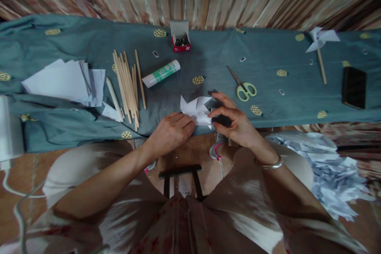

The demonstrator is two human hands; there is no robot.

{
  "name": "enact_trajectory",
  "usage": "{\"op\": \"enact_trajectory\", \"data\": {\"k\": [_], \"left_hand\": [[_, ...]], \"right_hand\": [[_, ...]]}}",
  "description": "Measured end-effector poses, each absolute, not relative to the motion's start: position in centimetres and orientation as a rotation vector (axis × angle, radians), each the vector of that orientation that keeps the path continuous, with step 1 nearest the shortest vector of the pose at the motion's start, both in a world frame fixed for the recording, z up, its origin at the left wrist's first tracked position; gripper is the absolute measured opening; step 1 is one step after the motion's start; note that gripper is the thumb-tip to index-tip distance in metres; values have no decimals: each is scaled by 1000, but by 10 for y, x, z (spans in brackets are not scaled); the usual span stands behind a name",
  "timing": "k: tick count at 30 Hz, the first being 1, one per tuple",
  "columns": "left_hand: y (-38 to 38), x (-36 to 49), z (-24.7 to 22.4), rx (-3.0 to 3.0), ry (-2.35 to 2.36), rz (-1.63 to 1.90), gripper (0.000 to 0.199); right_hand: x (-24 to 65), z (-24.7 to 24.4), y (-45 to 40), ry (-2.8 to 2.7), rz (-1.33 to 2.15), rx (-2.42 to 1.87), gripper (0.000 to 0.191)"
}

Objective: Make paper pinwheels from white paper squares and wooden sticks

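Observation:
A white paper pinwheel [197, 107] with folded blades lies at the front edge of the cloth-covered table. My left hand [173, 131] is closed on its lower left side, the fingers curled against the paper. At its right side is my right hand [233, 119], fingers spread apart, with fingertips touching or very near a blade. Whether the right fingertips pinch the paper is hard to tell. Beyond the pinwheel lie a glue stick [162, 73] with a green label and a pair of green-handled scissors [243, 87].
Wooden sticks [126, 83], a white pen-like stick [114, 97] and stacked paper sheets [59, 81] lie left. An open red box [180, 41] of small metal pieces stands at the back. Rightward are a pinwheel on a stick [321, 53], a phone [354, 88] and heaped paper [330, 170].

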State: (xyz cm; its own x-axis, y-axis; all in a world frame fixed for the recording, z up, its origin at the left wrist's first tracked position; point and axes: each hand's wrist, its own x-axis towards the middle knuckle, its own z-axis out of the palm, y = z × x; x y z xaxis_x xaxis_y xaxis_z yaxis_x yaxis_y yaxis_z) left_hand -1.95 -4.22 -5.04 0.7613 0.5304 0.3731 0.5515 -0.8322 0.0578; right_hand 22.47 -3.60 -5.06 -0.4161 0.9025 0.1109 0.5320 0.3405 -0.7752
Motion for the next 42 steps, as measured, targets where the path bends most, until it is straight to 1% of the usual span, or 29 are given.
{"op": "enact_trajectory", "data": {"k": [5,12,18,23,31,37,42], "left_hand": [[-42,-21,-49,-2918,-940,-583,17],[-41,-22,-50,-2952,-980,-624,21],[-43,-22,-50,-2942,-953,-637,20],[-45,-21,-50,-2957,-908,-596,19],[-46,-20,-51,-2966,-882,-539,18],[-47,-18,-54,-2949,-923,-632,15],[-47,-19,-52,-2970,-899,-607,21]], "right_hand": [[225,-48,-36,-2047,1002,-1219,14],[225,-43,-34,-1992,1096,-1238,17],[220,-46,-33,-1946,1100,-1199,2],[216,-50,-32,-1940,1063,-1194,4],[204,-55,-32,-2025,895,-1247,11],[197,-57,-33,-2040,798,-1288,11],[194,-58,-33,-2050,769,-1316,11]]}}
